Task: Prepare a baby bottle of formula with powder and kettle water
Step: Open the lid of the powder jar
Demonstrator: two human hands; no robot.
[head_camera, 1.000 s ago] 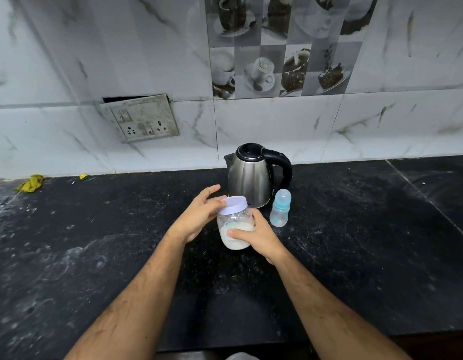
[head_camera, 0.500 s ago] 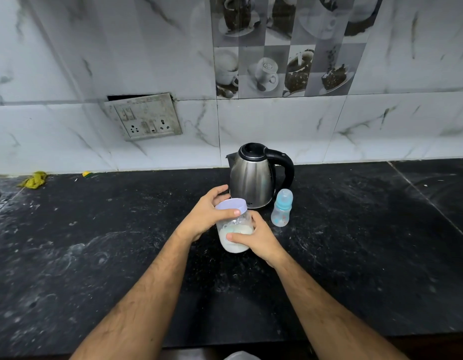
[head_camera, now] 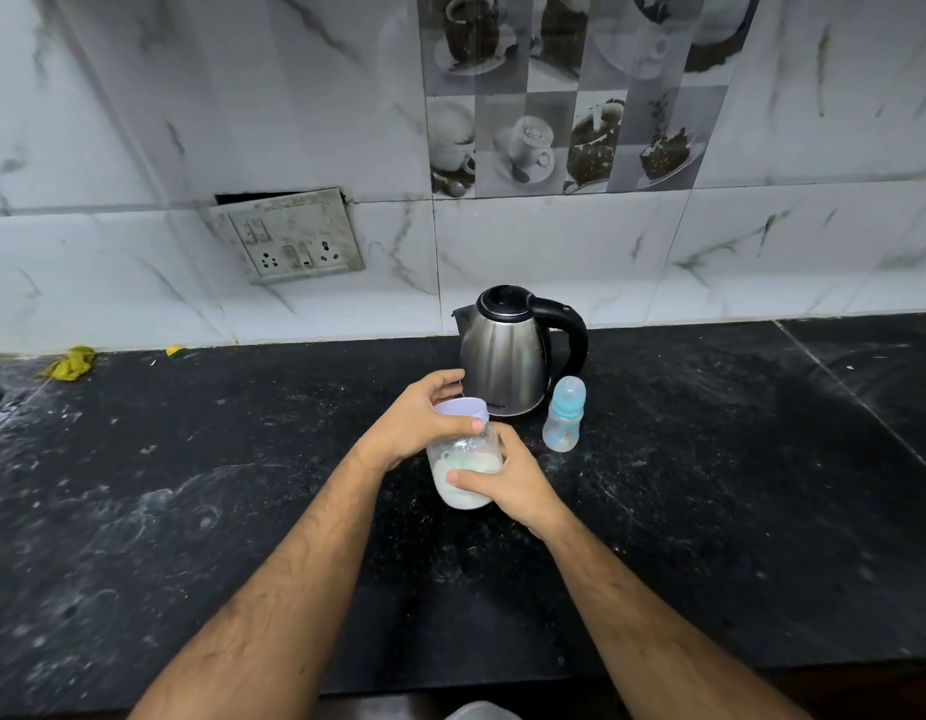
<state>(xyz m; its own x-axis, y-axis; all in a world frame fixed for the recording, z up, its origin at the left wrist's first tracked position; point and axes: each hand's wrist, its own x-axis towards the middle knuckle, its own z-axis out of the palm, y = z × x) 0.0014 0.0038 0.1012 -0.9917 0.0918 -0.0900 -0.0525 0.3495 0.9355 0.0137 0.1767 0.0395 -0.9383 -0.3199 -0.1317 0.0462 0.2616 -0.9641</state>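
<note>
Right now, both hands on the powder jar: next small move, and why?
Probably twist the lid off. The left hand grips the lid, the right hand holds the jar of white powder, and the lid looks still seated. The baby bottle stands capped beside the kettle, so no powder can go in yet.

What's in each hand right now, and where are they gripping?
Both hold the powder jar: left hand grips its lid, right hand wraps the body.

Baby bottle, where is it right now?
In the head view, the baby bottle stands upright on the black counter, right of centre, beside the kettle.
</note>
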